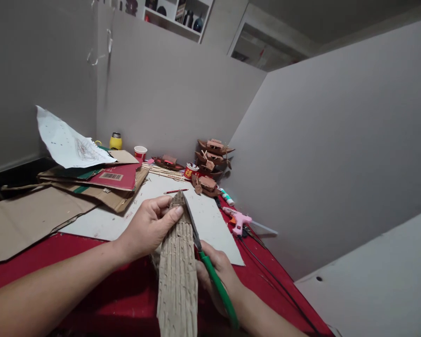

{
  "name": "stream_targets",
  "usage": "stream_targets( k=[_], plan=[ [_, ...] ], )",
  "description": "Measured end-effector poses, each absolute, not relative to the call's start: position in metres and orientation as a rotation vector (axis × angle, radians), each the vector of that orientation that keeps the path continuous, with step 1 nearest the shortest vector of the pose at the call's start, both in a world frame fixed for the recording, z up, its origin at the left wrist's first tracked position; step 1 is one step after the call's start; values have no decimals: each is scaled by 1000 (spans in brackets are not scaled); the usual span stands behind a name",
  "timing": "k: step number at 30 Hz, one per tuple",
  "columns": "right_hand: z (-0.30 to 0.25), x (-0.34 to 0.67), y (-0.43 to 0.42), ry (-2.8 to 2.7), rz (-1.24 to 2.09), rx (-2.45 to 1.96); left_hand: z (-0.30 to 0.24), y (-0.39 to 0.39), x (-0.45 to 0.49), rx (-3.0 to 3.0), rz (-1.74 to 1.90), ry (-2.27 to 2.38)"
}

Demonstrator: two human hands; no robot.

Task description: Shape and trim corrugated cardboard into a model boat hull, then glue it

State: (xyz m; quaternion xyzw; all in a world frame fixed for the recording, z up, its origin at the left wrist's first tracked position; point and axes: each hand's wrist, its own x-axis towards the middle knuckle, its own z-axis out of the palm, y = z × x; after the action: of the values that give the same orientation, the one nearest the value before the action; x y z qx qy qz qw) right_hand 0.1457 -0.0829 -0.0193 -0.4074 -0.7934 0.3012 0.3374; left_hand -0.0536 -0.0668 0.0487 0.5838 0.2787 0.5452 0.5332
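Observation:
My left hand (154,220) pinches a long strip of corrugated cardboard (178,276) near its far, tapered end. The strip hangs toward me over the red table cover, its ridges running lengthwise. Green-handled scissors (214,276) are in my right hand (219,271), partly hidden behind the handle. Their dark blades lie along the right edge of the strip near its tip; whether they are fully closed I cannot tell. A red pencil (175,191) lies just beyond the tip on a white board (217,220).
Stacked cardboard (108,187) with a crumpled paper sheet (70,142) on top fills the left side. Several brown model boats (214,157) stand at the back, near thin sticks (164,172) and a red cup (191,171). A pink glue gun (239,221) with a cord lies right.

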Motion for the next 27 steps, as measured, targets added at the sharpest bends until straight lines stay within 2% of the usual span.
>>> stream_targets(
  k=[13,18,23,27],
  plan=[
    [-26,154,-92,-2031,723,-1069,46,-68,-52,1279,1140,573],
    [-16,157,-95,-1845,766,-1082,51,-63,-59,1239,951,571],
    [4,156,-91,-1565,1005,-1118,46,-59,-62,1335,734,562],
    [11,147,-86,-1512,1248,-947,42,-64,-59,1494,546,585]
  ],
)
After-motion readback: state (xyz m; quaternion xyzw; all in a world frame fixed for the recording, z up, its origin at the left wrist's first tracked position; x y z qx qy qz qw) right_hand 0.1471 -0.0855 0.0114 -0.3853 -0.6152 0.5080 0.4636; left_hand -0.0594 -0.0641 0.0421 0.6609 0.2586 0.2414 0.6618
